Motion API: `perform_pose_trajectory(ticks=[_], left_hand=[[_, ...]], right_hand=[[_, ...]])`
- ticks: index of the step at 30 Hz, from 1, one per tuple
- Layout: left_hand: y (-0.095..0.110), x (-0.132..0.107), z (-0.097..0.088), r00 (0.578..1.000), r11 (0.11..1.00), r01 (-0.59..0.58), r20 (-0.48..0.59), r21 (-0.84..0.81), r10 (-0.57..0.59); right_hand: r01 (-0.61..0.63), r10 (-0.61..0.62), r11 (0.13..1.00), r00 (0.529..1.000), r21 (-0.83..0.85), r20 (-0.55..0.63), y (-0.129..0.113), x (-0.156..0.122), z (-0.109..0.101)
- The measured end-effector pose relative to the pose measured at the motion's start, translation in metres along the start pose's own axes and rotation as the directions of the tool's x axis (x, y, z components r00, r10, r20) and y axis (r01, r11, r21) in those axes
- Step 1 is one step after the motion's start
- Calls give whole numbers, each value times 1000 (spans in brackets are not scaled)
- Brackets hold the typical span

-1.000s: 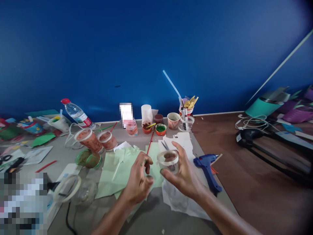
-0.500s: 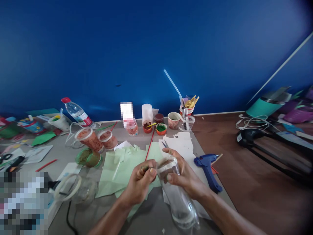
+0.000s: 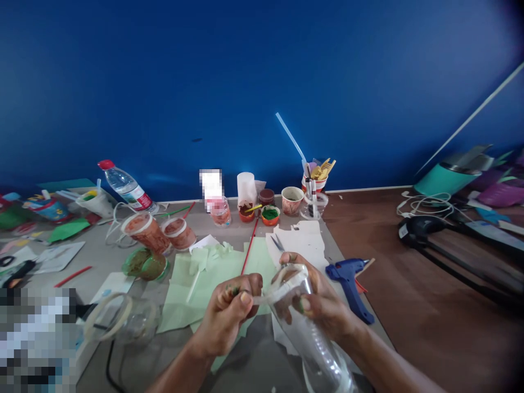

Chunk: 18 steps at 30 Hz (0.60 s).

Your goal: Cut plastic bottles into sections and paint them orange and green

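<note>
My right hand (image 3: 327, 305) is wrapped around a clear plastic bottle (image 3: 323, 349), which is tilted with its wide cut-looking end up and toward the left. From that end a narrow translucent strip (image 3: 262, 299), which looks like clear tape, stretches to my left hand (image 3: 229, 308). The left thumb and curled fingers pinch the strip's other end. Dark green smudges mark the fingers. Beneath and behind the hands lie pale green paper (image 3: 219, 278) and white paper (image 3: 305, 240). Scissors (image 3: 277, 243) rest on the white sheet, their handles hidden behind my right hand.
A blue glue gun (image 3: 350, 286) lies to the right, near a black headband-like device (image 3: 426, 240). Paint cups (image 3: 270, 215) line the back by the blue wall. On the left stand reddish tubs (image 3: 147, 232), a water bottle (image 3: 127, 188) and a clear container (image 3: 137, 319).
My left hand has moved slightly left and the bottle slightly right, so the gap between them is wider. A longer length of the translucent strip now shows between them.
</note>
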<state>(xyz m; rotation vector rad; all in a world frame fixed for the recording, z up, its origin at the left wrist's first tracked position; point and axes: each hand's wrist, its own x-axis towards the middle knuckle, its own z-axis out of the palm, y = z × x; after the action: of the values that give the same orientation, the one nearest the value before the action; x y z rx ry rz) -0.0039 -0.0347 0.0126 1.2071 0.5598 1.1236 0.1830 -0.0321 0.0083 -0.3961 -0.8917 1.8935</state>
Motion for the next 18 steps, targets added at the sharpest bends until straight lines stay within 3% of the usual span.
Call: perform_pose_trajectory(ticks=[9, 18], left_hand=[[3, 5, -3, 999, 998, -47, -5, 31, 47], [-2, 5, -8, 999, 997, -39, 36, 65, 37]], right_hand=[[6, -1, 991, 999, 132, -41, -5, -2, 3], [-12, 11, 994, 1000, 106, 13, -8, -2, -4]])
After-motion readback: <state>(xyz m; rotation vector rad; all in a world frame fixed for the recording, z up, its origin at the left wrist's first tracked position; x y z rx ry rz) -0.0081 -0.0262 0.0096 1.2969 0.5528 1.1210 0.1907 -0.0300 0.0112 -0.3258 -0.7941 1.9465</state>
